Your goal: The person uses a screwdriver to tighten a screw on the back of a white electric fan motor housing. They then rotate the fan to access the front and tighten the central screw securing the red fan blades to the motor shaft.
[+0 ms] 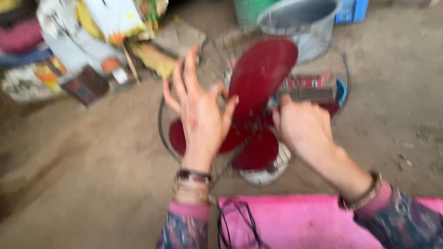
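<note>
A fan lies on the dirt floor, its dark red blades (262, 74) inside a round wire guard (162, 133) over a white motor housing (265, 175). My left hand (198, 110) hovers over the left side of the blades with fingers spread wide, holding nothing. My right hand (302, 124) is at the hub to the right, fingers curled down onto the fan's centre; what they grip is hidden and blurred. Both wrists wear bracelets. The picture is motion-blurred.
A grey metal bucket (300, 18) and a green container (249, 11) stand behind the fan. Colourful bags and packets (83, 41) are piled at the upper left. A pink cloth (286, 221) with a black cord (235, 221) lies near me.
</note>
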